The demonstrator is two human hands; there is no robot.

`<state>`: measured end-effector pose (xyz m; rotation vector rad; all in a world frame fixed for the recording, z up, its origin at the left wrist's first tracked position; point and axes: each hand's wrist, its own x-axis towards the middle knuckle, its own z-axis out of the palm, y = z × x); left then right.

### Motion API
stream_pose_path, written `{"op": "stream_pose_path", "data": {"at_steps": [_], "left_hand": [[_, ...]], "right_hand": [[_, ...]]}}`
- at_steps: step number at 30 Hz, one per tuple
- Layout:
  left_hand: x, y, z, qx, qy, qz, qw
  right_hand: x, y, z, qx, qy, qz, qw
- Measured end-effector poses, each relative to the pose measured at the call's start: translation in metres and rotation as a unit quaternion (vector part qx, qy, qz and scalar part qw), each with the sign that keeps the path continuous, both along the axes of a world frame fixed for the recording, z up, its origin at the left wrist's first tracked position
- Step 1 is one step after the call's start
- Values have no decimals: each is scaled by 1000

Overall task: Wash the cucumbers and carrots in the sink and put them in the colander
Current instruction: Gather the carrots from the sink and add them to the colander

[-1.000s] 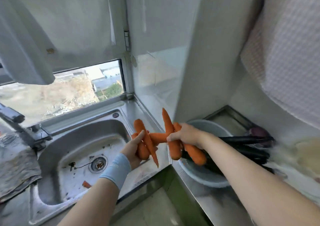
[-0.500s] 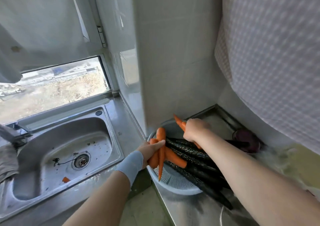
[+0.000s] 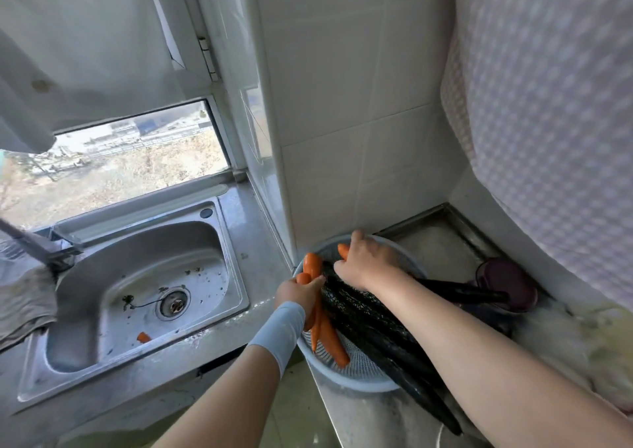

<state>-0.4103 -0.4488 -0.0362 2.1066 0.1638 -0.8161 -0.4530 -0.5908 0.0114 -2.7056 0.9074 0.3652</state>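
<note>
A pale blue colander (image 3: 356,377) stands on the steel counter right of the sink (image 3: 137,276). Several long dark cucumbers (image 3: 376,331) lie across it, their ends sticking out past its rim. My left hand (image 3: 301,291), with a light blue wristband, grips a bunch of orange carrots (image 3: 325,334) lying at the colander's left side. My right hand (image 3: 366,262) presses down at the colander's far side, closed on another carrot (image 3: 343,251) whose tip shows above the fingers. A small carrot piece (image 3: 144,337) lies in the sink basin.
A faucet (image 3: 34,245) and a grey cloth (image 3: 24,300) are at the sink's left. A dark purple cup (image 3: 507,284) stands behind the colander on the counter. A checked cloth (image 3: 548,122) hangs on the right, with a tiled wall behind and a window above the sink.
Both hands carried the carrots from over the sink's right edge into the colander and lowered them onto the cucumbers. The view swung to the right.
</note>
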Motion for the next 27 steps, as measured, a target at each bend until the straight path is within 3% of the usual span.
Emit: {"op": "stream_pose_path", "data": {"at_steps": [3, 7, 12, 15, 18, 22, 27], "left_hand": [[0, 7, 2, -23, 13, -2, 1000], [1, 17, 3, -22, 49, -19, 998], [-3, 15, 6, -95, 102, 12, 990], [-8, 11, 13, -198, 196, 70, 958], [-11, 11, 15, -243, 250, 89, 933], [-10, 15, 11, -202, 217, 78, 952], [-3, 16, 4, -89, 72, 23, 993]], "right_hand": [[3, 12, -4, 89, 37, 6, 995], [0, 23, -17, 83, 53, 42, 994], [-10, 33, -8, 182, -48, 7, 982], [-16, 44, -5, 294, -102, -68, 948], [-26, 42, -15, 325, -110, -83, 936], [-33, 40, -20, 277, -100, -94, 951], [-34, 48, -29, 167, -46, -8, 985]]}}
